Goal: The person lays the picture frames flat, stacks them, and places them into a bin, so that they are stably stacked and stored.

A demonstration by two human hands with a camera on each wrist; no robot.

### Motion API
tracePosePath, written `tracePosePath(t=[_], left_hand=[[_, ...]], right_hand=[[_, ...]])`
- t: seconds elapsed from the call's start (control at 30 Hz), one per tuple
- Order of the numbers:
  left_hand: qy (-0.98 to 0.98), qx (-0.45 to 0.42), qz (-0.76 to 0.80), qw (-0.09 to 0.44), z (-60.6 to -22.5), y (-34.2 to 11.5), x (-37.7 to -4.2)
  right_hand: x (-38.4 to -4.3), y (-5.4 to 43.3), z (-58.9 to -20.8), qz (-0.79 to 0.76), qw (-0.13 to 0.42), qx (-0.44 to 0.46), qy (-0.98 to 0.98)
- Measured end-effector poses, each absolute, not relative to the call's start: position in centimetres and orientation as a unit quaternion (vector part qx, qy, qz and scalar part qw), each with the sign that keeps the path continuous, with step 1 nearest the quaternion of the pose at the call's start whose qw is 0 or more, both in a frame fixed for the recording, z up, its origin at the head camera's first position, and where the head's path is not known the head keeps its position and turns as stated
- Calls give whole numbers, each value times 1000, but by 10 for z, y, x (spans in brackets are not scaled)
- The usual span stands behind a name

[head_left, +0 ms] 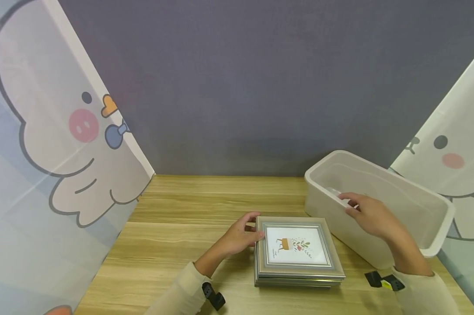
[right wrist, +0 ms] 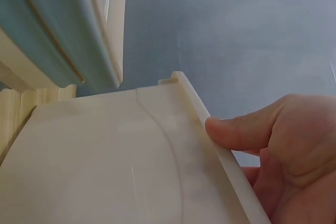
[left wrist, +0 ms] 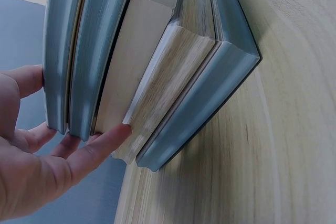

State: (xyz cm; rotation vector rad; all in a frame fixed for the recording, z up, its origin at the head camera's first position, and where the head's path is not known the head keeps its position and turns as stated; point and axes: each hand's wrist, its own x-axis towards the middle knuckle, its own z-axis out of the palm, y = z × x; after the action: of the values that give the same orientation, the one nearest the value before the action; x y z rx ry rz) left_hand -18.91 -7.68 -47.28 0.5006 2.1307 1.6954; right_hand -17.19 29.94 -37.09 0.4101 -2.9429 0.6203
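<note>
A stack of several picture frames lies on the wooden table. The top frame point(head_left: 333, 258) has a silvery border around a print of a plant in an orange pot. At the stack's left side, my left hand point(head_left: 237, 236) rests with its thumb by the top frame and its fingers against the edges. In the left wrist view, the stacked frames point(left wrist: 157, 82) show blue-grey, cream and wood-grain sides. To the right stands a deep off-white plastic bin point(head_left: 339, 223). My right hand point(head_left: 372, 214) grips its near rim, thumb outside and fingers over the inside; the right wrist view shows the thumb point(right wrist: 236, 129) on the rim.
The bin sits at an angle at the table's right side, close to the stack. Wooden tabletop point(head_left: 182, 218) extends left of the frames. A dark grey panel point(head_left: 229, 87) rises behind, and cartoon-printed sheets point(head_left: 44, 153) flank both sides.
</note>
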Motion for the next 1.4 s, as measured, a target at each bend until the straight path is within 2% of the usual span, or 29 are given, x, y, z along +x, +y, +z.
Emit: tracePosePath(t=[0.77, 1.4], left_hand=[[753, 178, 606, 184, -472, -76, -189], [750, 171, 613, 179, -472, -74, -192]], right_hand=[[-204, 266, -366, 236, 22, 188, -953], [-232, 231, -365, 231, 24, 269, -935]])
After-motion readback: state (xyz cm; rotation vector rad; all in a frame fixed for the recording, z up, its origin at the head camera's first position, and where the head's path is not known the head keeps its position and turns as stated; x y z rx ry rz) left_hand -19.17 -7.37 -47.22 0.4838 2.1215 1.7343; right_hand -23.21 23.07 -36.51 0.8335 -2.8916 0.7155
